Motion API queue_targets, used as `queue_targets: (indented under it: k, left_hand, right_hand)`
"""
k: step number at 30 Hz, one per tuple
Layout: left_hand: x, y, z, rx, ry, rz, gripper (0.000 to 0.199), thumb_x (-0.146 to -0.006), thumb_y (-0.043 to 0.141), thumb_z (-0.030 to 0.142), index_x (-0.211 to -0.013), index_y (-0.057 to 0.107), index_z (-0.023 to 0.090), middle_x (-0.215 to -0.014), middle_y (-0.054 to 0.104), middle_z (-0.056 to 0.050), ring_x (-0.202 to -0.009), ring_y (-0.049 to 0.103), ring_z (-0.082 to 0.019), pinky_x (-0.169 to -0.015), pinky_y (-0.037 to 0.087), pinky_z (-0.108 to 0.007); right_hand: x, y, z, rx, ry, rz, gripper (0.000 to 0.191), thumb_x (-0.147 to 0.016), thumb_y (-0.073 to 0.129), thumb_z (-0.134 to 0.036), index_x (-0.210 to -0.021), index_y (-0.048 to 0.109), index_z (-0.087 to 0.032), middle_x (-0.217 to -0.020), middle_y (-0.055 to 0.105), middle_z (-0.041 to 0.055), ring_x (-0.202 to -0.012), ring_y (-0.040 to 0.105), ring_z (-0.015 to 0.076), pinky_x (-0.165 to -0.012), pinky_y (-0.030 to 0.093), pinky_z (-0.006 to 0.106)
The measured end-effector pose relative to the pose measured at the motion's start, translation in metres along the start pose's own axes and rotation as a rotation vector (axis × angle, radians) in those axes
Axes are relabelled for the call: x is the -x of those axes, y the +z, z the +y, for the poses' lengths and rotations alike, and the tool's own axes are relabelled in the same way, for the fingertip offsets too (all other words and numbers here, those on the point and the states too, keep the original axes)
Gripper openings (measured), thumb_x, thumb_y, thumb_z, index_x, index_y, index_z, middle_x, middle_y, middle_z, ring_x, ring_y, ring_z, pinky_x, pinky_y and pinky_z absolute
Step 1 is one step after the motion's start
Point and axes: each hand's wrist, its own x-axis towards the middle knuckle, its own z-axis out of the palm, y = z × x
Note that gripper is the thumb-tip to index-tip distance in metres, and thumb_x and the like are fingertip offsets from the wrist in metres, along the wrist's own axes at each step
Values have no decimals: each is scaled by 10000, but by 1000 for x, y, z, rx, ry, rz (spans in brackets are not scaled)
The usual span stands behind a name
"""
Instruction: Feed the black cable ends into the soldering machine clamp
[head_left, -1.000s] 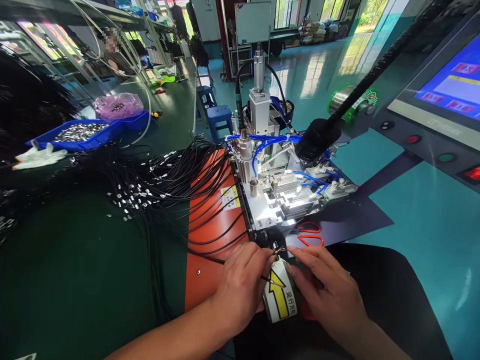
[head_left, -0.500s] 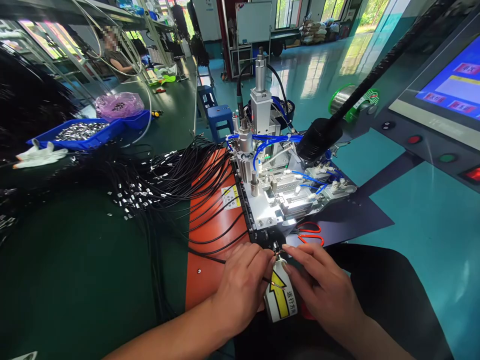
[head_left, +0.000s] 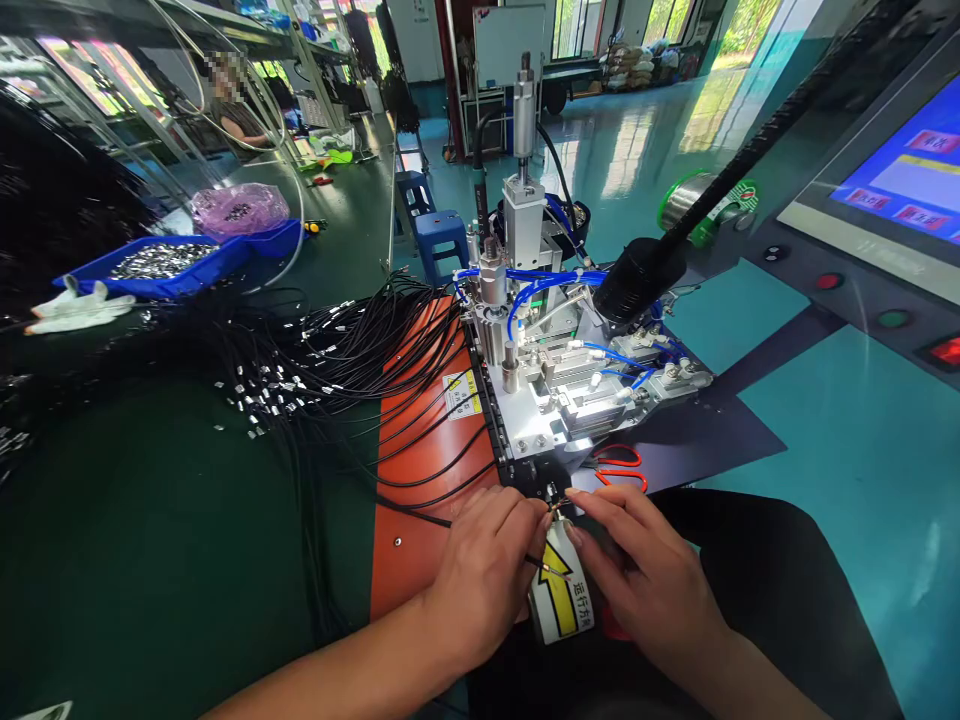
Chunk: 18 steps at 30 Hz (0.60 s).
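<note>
My left hand is closed around a thin black cable, whose stripped end sticks out below the fingers. Facing it, my right hand pinches fine wire ends at the tip of a small metal part. The fingertips of both hands nearly meet there, at the front edge of the machine. Beneath them is a white cylinder with a yellow arrow label. Black cables lie in a row over the orange plate and run to the machine's left edge.
Red-handled scissors lie right of the machine. A control panel and a solder spool stand at the right. Left are a cable pile, a blue tray and a white glove. A person sits farther back.
The machine's tall rear cylinder has its top raised, with a rod showing beneath it. Both hands have stayed in nearly the same place.
</note>
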Motion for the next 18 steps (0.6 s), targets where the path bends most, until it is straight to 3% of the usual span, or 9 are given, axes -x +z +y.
queue_targets:
  k: [7, 11, 18]
  left_hand:
    - [1, 1, 1, -8, -21, -8, 192, -1004, 466, 184, -908, 633, 176, -754, 575, -31, -718, 524, -173, -682, 412, -315]
    - [3, 3, -1, -18, -23, -23, 190, -1006, 475, 200, -905, 635, 180, -757, 571, -31, -721, 518, -178, -683, 400, -320]
    - [2, 1, 0, -2, -1, -15, 153, -971, 497, 145, -893, 625, 179, -750, 546, -25, -712, 488, -180, -669, 379, -323]
  right_hand:
    - [3, 1, 2, 36, -28, 9, 253, -951, 598, -212, -1192, 668, -182, -1027, 651, 87, -818, 684, 173, -706, 577, 272]
    - [-3, 1, 1, 32, -43, 4, 155, -962, 575, -195, -1075, 681, -198, -994, 651, 74, -866, 684, 184, -717, 567, 270]
    - [-17, -3, 3, 46, -77, -131, 136, -1007, 494, -195, -968, 624, -206, -972, 620, 61, -875, 638, 179, -782, 518, 306]
